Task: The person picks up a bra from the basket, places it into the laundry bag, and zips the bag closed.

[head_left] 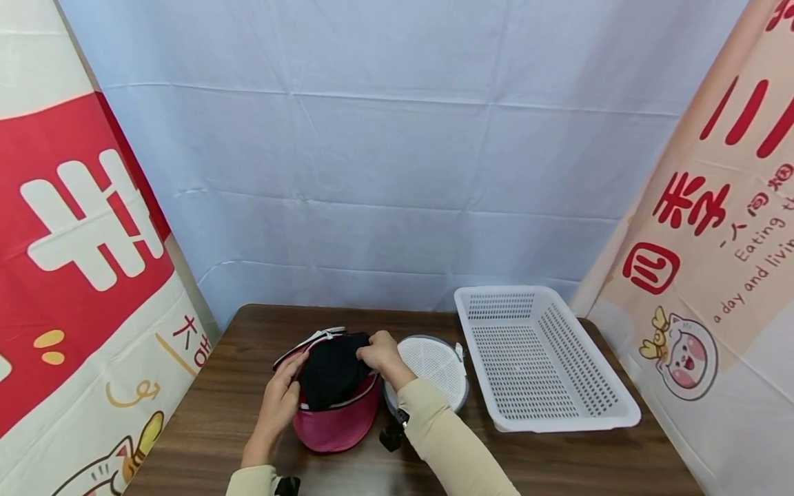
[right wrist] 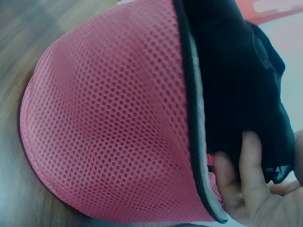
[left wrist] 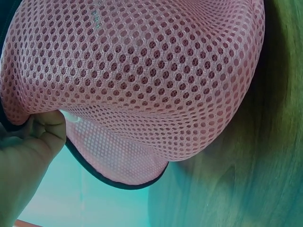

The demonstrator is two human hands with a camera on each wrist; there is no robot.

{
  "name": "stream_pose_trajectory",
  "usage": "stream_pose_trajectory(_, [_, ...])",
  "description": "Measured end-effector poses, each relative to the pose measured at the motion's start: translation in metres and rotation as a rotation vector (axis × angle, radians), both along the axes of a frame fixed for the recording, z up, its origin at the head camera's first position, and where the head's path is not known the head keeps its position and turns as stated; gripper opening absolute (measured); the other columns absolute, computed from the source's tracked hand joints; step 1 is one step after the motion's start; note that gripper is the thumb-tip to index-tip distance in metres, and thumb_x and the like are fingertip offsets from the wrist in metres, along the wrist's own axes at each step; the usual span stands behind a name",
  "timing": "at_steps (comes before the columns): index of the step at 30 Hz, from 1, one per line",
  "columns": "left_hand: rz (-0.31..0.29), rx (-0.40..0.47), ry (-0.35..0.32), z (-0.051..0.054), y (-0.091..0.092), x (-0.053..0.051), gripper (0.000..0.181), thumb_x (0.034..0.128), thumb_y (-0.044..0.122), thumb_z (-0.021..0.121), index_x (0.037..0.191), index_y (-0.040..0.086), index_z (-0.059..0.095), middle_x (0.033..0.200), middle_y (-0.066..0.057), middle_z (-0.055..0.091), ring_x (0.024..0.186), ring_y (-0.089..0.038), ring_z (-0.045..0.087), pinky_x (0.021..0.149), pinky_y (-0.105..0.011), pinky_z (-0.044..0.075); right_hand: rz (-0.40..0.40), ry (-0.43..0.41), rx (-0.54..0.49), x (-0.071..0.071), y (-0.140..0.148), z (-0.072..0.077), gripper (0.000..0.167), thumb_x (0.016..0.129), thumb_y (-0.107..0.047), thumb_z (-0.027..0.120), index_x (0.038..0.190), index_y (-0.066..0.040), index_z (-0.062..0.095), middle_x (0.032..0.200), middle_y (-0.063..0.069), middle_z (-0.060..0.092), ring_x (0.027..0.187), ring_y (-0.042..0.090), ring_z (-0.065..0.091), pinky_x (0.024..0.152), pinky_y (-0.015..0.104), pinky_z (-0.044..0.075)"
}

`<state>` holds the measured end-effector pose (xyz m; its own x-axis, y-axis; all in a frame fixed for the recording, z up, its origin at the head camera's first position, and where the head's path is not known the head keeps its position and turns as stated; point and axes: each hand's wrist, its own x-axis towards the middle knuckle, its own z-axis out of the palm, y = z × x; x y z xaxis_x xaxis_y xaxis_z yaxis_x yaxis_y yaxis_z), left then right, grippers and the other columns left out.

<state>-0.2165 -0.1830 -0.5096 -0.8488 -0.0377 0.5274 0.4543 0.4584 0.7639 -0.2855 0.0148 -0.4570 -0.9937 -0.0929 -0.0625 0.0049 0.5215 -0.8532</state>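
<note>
A pink mesh laundry bag [head_left: 338,428] with a zipped, dark-edged rim stands on the table, its mouth unzipped. A black cloth item [head_left: 331,372] fills the mouth and sticks up out of it; its exact kind is unclear. At the bag's left side, my left hand [head_left: 280,403] pinches the rim between thumb and curled fingers, as the left wrist view shows. My right hand [head_left: 381,355] grips the right edge of the black cloth item, and in the right wrist view its fingers [right wrist: 251,163] lie against the fabric beside the zip. The bag's inside is mostly hidden.
Right of the bag lies a round white mesh piece [head_left: 431,365] with a grey rim and a small white tag, partly behind my right forearm. A white perforated plastic basket [head_left: 561,424] stands farther right on the brown wooden table [head_left: 205,413]. Cloth curtains hang behind and at both sides.
</note>
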Motion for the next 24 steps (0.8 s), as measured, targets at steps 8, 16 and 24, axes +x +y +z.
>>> stream_pose_trajectory(8, [-0.02, 0.06, -0.042, 0.033, 0.012, 0.018, 0.05, 0.0729, -0.024, 0.042, 0.12, -0.014, 0.053, 0.123, -0.031, 0.049, 0.116, -0.042, 0.043, 0.092, -0.007, 0.024, 0.002, 0.105, 0.267, 0.002, -0.009, -0.003, 0.007, 0.075, -0.005, 0.062, 0.076, 0.002, 0.062, 0.082, 0.015, 0.062, 0.071, 0.02, 0.049, 0.059, 0.032, 0.041])
stream_pose_trajectory(16, [-0.013, 0.074, -0.065, 0.041, 0.014, 0.023, 0.049, 0.0742, -0.022, 0.043, 0.122, -0.014, 0.052, 0.125, -0.031, 0.047, 0.119, -0.041, 0.039, 0.091, -0.007, 0.023, 0.0, 0.117, 0.277, 0.007, -0.015, -0.01, 0.018, 0.074, -0.009, 0.068, 0.086, 0.003, 0.062, 0.084, 0.016, 0.062, 0.072, 0.022, 0.054, 0.06, 0.033, 0.044])
stream_pose_trajectory(24, [-0.024, 0.093, -0.085, 0.039, 0.014, 0.022, 0.05, 0.075, -0.022, 0.041, 0.123, -0.012, 0.052, 0.127, -0.031, 0.046, 0.121, -0.041, 0.037, 0.092, -0.007, 0.022, 0.054, 0.329, 0.468, 0.016, -0.026, -0.018, 0.017, 0.066, -0.011, 0.073, 0.075, -0.003, 0.061, 0.081, 0.012, 0.065, 0.082, 0.028, 0.062, 0.066, 0.035, 0.049])
